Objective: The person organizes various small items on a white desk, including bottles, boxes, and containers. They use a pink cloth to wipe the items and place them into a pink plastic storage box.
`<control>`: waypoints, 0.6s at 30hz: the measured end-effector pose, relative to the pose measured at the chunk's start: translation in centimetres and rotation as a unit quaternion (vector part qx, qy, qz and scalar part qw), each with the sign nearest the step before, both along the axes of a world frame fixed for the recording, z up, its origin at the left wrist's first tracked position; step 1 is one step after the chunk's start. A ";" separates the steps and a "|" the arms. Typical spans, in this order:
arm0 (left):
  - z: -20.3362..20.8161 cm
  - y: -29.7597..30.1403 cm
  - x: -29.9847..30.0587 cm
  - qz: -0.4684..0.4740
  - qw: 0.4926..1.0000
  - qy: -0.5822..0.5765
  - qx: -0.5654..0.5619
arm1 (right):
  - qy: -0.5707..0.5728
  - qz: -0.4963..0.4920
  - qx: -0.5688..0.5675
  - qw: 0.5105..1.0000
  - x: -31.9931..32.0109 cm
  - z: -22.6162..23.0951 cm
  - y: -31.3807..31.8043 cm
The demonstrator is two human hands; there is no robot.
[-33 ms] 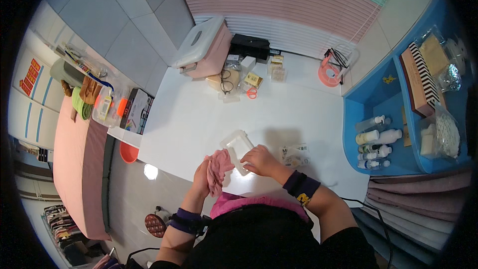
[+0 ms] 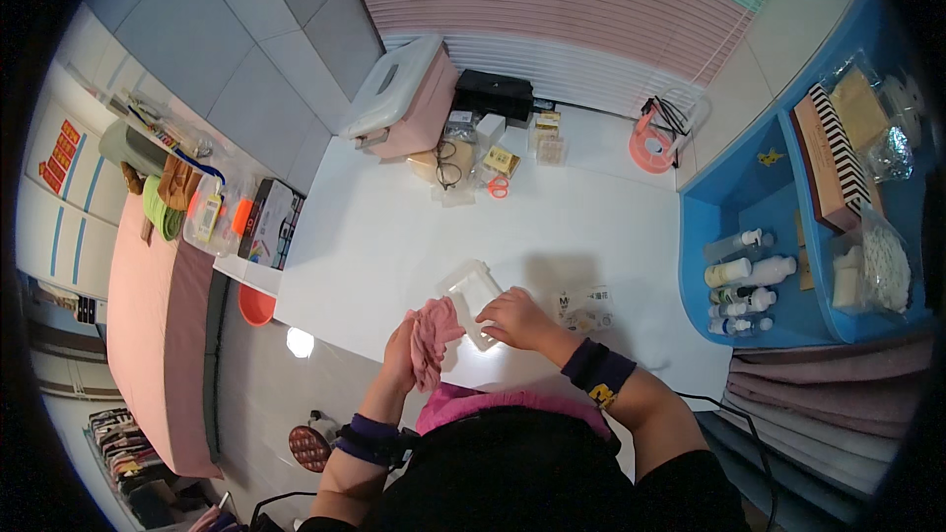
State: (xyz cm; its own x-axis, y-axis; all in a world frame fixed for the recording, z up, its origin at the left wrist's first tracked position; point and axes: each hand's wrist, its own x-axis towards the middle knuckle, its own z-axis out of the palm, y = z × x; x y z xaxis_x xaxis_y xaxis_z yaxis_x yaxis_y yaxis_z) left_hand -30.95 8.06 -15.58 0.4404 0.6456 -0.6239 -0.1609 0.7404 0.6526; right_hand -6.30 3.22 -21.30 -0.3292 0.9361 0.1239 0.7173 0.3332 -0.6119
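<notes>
In my left hand is a crumpled pink cloth, gripped above the table's near edge. A shallow white plastic tray lies tilted across the tabletop, partly behind the cloth. My right hand is at the tray's right side, fingers curled over its rim with the tips inside. Whether something small is pinched there is too small to tell. Just right of that hand lies a clear plastic packet with dark print.
At the back of the white table stand a pink lidded bin, a black box, orange scissors and small packages. A pink tape-like coil sits back right. Blue shelves with bottles border the right side.
</notes>
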 end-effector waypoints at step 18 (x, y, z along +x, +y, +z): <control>2.4 10.8 7.9 -0.026 0.999 0.000 -0.029 | 0.128 -0.498 0.052 0.856 17.7 -4.0 18.7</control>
State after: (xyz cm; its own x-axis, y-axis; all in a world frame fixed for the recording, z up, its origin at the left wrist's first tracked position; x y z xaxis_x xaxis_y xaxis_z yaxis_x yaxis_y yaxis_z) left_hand -23.08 18.82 -13.22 0.4722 0.5854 -0.6590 -0.1219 0.7838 0.6089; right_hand 11.37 21.90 -25.27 0.6763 0.7161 0.1729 0.5238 -0.3025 -0.7963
